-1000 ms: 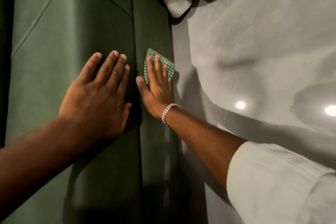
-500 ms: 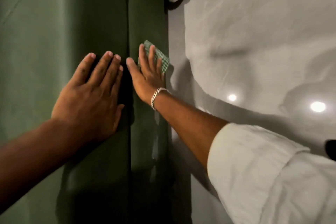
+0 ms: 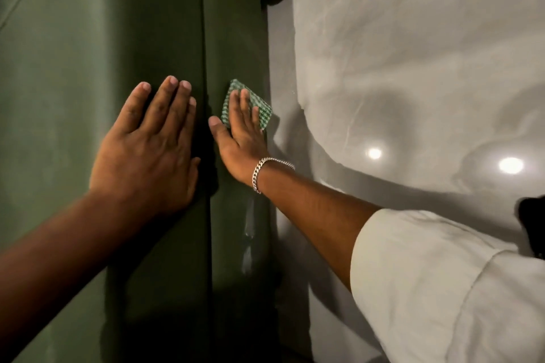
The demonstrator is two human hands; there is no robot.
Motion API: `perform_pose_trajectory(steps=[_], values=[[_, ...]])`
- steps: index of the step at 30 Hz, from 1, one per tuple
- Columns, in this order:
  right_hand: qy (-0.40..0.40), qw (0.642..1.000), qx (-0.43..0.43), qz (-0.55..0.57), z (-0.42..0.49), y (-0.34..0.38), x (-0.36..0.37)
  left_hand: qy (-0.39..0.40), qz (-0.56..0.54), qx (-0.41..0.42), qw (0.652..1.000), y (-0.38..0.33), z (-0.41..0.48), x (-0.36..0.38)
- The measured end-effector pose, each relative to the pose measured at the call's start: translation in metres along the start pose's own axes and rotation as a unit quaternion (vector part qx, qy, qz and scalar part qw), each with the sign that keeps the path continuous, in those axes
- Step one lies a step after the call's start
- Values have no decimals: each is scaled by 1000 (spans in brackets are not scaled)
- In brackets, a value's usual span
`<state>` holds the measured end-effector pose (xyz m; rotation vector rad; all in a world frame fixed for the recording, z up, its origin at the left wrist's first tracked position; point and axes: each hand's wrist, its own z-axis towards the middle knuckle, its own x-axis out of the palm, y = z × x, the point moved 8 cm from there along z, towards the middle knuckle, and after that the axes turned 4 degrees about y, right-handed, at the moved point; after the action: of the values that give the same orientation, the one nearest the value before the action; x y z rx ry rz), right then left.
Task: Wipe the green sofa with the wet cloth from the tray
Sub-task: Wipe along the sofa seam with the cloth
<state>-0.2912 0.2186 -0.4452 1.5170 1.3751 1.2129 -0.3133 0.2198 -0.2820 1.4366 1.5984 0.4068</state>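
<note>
My right hand (image 3: 240,134) lies flat, fingers extended, pressing the cloth (image 3: 259,107), a folded green-and-white check, against the narrow outer panel of the green sofa (image 3: 73,82). My left hand (image 3: 150,150) rests open and empty on the adjoining panel. Pale wet streaks (image 3: 249,233) run below the wrist.
</note>
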Motion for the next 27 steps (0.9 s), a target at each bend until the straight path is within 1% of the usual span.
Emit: perform_pose_trajectory(steps=[2, 3, 7, 11, 15, 18, 21, 24, 27], values=[[-4, 1000, -13, 0, 0, -2, -3, 0, 3, -2, 1000, 0, -4, 2], [-6, 1000, -6, 2, -2, -6, -4, 5, 8, 0, 1000, -1, -5, 4], [4, 998, 65, 2, -36, -36, 9, 6, 20, -1, 1000, -4, -8, 6], [-13, 999, 33, 10, -71, -34, 33, 15, 14, 8, 1000, -10, -14, 9], [-29, 999, 1, 24, -49, -16, 21, 18, 9, 23, 1000, -17, -27, 16], [-50, 998, 21, 29, -54, -20, 19, 22, -9, 28, 999, -28, -44, 21], [-56, 997, 44, 27, -90, -29, 37, 28, -22, 32, 999, -38, -58, 25], [-42, 998, 30, 26, -119, -30, 54, 21, -18, 31, 999, -38, -66, 28], [-51, 998, 13, 47, -106, -25, 49, 23, -10, 35, 999, -40, -77, 30]])
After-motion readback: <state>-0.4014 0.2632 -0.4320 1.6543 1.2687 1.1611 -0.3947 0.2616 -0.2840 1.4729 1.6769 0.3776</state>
